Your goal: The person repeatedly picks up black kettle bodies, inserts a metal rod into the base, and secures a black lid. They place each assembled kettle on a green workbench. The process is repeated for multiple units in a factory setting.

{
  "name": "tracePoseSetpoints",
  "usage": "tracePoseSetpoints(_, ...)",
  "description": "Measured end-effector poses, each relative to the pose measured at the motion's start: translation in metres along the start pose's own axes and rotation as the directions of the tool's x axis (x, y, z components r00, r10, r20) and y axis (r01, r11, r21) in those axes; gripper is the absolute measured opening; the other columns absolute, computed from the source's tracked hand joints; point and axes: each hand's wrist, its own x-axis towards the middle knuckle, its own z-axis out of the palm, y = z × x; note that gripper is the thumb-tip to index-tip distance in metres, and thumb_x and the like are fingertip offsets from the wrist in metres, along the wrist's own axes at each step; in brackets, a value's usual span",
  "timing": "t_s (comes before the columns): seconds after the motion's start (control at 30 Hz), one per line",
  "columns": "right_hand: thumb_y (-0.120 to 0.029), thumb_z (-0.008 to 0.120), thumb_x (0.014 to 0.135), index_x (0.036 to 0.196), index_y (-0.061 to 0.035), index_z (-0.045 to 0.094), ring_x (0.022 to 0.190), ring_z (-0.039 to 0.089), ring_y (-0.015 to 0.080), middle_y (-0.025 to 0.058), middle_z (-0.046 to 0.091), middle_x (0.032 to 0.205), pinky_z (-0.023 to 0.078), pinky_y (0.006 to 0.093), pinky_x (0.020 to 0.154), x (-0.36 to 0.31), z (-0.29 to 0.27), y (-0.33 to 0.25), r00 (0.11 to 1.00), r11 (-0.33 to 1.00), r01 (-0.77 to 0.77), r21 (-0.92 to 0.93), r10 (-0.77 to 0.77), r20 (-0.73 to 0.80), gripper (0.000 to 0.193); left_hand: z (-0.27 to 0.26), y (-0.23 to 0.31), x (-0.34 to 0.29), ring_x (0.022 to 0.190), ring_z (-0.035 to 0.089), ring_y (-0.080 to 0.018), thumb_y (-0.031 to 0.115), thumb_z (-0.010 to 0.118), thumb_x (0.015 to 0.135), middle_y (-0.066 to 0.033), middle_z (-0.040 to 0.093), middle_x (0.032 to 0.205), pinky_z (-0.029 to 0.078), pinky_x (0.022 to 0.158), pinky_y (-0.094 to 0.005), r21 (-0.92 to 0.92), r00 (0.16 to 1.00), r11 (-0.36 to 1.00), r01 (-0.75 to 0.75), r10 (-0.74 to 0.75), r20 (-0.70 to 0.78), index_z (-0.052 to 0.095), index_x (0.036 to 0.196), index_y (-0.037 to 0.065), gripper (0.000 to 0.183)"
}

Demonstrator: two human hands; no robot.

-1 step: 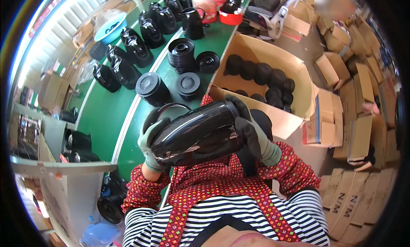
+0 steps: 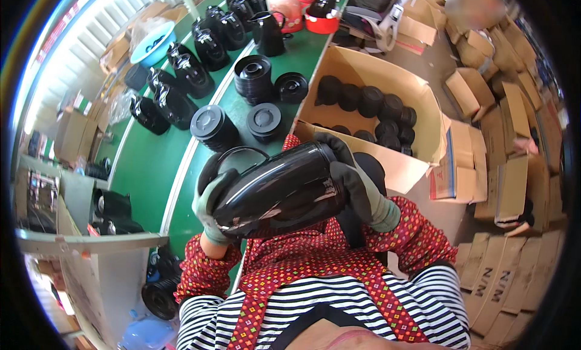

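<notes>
In the head view, a glossy black jug [image 2: 278, 189] lies on its side in the air, held between two gloved hands in front of a red patterned apron [image 2: 302, 256]. Its right end sits higher than its left, and in view it crosses the right-hand edge of the green bench [image 2: 145, 150]. The left hand [image 2: 212, 192] is curled around the jug's lower left end, thumb side up; some of its fingers are hidden behind the body. The right hand [image 2: 357, 177] is bent over the higher right end, fingers on the top and thumb against the near side. The jug's loop handle [image 2: 242, 153] faces away from the apron, close to the left hand.

Beyond the jug, two stacks of black lids [image 2: 210, 126] stand near the bench's right edge, with a taller stack [image 2: 253, 77] and a round black part [image 2: 292, 86] farther along that edge. Rows of black jugs [image 2: 193, 71] stand toward the bench's far left edge. Just beside the right edge, an open cardboard box [image 2: 396, 168] holds rounded black pieces [image 2: 371, 102].
</notes>
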Motion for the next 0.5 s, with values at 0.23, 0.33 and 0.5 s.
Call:
tracePoseSetpoints(0.23, -0.014, 0.043, 0.116, 0.168, -0.0013, 0.021, 0.156, 0.034, 0.0233, 0.0126, 0.034, 0.168, 0.028, 0.0344, 0.130, 0.010, -0.022, -0.007, 0.997, 0.995, -0.081, 0.051, 0.081, 0.015, 0.058, 0.016, 0.009, -0.003, 0.123, 0.069, -0.0431, 0.014, 0.091, 0.075, -0.0296, 0.063, 0.141, 0.057, 0.102, -0.0477, 0.066, 0.996, 0.998, -0.012, 0.018, -0.089, 0.075, 0.110, -0.001, 0.042)
tracePoseSetpoints(0.33, -0.019, 0.048, 0.113, 0.167, -0.0010, 0.026, 0.154, 0.039, 0.0265, 0.0157, 0.037, 0.166, 0.030, 0.0366, 0.129, 0.002, -0.016, 0.001, 0.990, 0.980, 0.138, -0.145, -0.135, 0.030, 0.061, 0.031, -0.012, -0.022, 0.122, 0.068, -0.0408, 0.022, 0.092, 0.078, -0.0306, 0.061, 0.142, 0.058, 0.100, -0.0473, -0.078, 0.998, 0.996, 0.047, -0.050, -0.037, 0.065, 0.123, -0.006, 0.059)
tracePoseSetpoints(0.5, -0.035, 0.073, 0.094, 0.165, 0.0001, 0.033, 0.149, 0.043, 0.0388, 0.0284, 0.037, 0.163, 0.033, 0.0459, 0.124, -0.007, 0.017, -0.037, 0.877, 0.442, 0.467, -0.766, -0.341, 0.338, 0.089, 0.059, -0.087, -0.086, 0.112, 0.073, -0.0287, 0.022, 0.093, 0.077, -0.0190, 0.073, 0.124, 0.059, 0.101, -0.0429, -0.340, 0.953, 0.933, 0.116, -0.009, 0.302, 0.068, 0.129, -0.004, 0.063)
